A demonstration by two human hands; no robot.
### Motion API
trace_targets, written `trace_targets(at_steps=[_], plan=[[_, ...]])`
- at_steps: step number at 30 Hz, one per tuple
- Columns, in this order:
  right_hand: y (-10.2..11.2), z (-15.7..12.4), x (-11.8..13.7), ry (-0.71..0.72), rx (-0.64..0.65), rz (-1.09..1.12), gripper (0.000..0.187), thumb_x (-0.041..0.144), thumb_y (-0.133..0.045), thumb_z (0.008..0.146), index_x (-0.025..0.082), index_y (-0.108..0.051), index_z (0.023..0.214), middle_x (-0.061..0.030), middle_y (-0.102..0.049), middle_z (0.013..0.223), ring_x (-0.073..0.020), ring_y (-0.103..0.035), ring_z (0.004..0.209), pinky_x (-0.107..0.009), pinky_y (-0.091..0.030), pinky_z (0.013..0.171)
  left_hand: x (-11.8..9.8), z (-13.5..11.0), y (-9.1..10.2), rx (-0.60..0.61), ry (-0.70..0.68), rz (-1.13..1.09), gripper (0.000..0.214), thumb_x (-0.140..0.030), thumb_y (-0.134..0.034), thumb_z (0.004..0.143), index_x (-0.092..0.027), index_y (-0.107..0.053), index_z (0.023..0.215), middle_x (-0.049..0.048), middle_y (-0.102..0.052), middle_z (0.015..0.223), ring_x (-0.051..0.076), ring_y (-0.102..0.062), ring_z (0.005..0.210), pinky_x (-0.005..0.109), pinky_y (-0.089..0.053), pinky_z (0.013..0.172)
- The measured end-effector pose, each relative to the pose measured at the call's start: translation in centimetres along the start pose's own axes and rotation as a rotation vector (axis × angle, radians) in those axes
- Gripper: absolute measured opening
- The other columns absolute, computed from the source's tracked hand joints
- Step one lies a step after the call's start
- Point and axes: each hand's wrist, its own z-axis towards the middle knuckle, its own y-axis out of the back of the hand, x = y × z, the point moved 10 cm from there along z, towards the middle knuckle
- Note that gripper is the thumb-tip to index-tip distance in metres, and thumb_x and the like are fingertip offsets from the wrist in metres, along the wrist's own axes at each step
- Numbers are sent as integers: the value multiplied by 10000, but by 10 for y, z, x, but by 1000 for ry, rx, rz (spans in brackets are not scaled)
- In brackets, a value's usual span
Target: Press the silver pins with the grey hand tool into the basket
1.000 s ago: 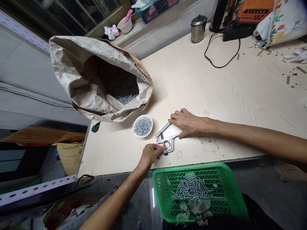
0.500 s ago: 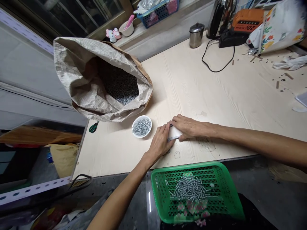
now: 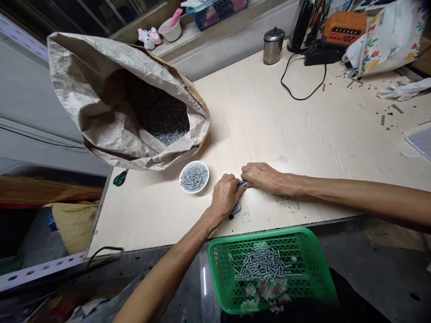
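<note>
My left hand (image 3: 225, 196) rests at the table's front part, its fingers curled over a small, flat grey thing with a black corner (image 3: 236, 210). Close beside it my right hand (image 3: 261, 176) has its fingers bent and pinched together. Between both sets of fingertips runs a thin, dark-edged grey strip (image 3: 241, 184), gripped from either side; the hands hide most of it, and whether it belongs to the flat thing I cannot tell. Left of my hands stands a white bowl (image 3: 182, 183) full of small metal springs (image 3: 195, 176).
A large woven sack (image 3: 131, 150) of small metal pieces leans open at the back left. Below the table edge sits a green basket (image 3: 215, 269) with springs (image 3: 264, 264). Green-handled scissors (image 3: 120, 178), a metal canister (image 3: 272, 47) and a black cable (image 3: 303, 98) lie around.
The pale flat face that showed between my hands is now hidden, leaving a thin strip there. My right hand's fingers have curled in. The view has shifted slightly.
</note>
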Motion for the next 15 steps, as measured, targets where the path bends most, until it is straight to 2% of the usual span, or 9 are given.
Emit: trace_targets(at_steps=[3, 4, 6, 7, 8, 10, 11, 15], plan=[[3, -6, 1, -1, -28, -9, 101, 234, -580, 904, 149, -633, 918, -101, -647, 963, -231, -568, 924, -342, -473, 736, 2, -3, 3, -14, 21, 7, 193, -318, -618, 876, -136, -672, 912, 93, -630, 863, 250, -563, 891, 355, -460, 759], [6, -10, 2, 10, -66, -8, 166, 252, -632, 871, 142, -622, 995, -115, -638, 1032, -245, -558, 978, -360, -477, 776, 4, -7, 7, -39, 29, -4, 243, -336, -638, 862, -135, -661, 997, 101, -639, 918, 257, -565, 926, 364, -465, 782], [15, -20, 8, 50, -179, 2, 470, 294, -748, 773, 128, -556, 1168, -157, -573, 1213, -284, -497, 1122, -413, -456, 884, 8, -19, 22, -135, 49, -53, 377, -361, -652, 850, -144, -607, 1155, 113, -632, 1044, 259, -562, 1003, 376, -468, 837], [19, -25, 12, 79, -233, 11, 582, 311, -783, 734, 128, -521, 1220, -168, -532, 1276, -297, -457, 1175, -437, -432, 930, 13, -29, 32, -203, 70, -87, 387, -362, -632, 865, -156, -589, 1190, 111, -622, 1081, 251, -560, 1026, 375, -466, 860], [20, -29, 17, 106, -273, 22, 615, 324, -793, 721, 134, -510, 1232, -166, -514, 1296, -300, -435, 1192, -451, -412, 956, 18, -40, 42, -273, 104, -121, 346, -353, -597, 889, -168, -594, 1181, 103, -617, 1084, 238, -563, 1026, 369, -464, 869], [18, -34, 23, 135, -302, 48, 485, 342, -756, 762, 155, -551, 1160, -134, -556, 1209, -281, -459, 1123, -444, -409, 936, 32, -66, 54, -365, 205, -178, 230, -325, -525, 926, -185, -644, 1065, 80, -624, 1004, 214, -579, 964, 345, -469, 833], [14, -35, 25, 134, -298, 61, 389, 346, -726, 792, 163, -577, 1102, -114, -581, 1135, -267, -477, 1064, -427, -416, 904, 39, -78, 55, -368, 262, -198, 207, -317, -510, 928, -189, -663, 982, 67, -627, 941, 206, -586, 913, 331, -468, 795], [-2, -31, 25, 77, -291, 92, 171, 305, -645, 863, 173, -617, 968, -82, -599, 995, -236, -480, 948, -361, -392, 798, 58, -108, 26, -190, 484, -271, 256, -358, -562, 873, -185, -649, 705, 39, -616, 742, 188, -577, 717, 296, -409, 650]])
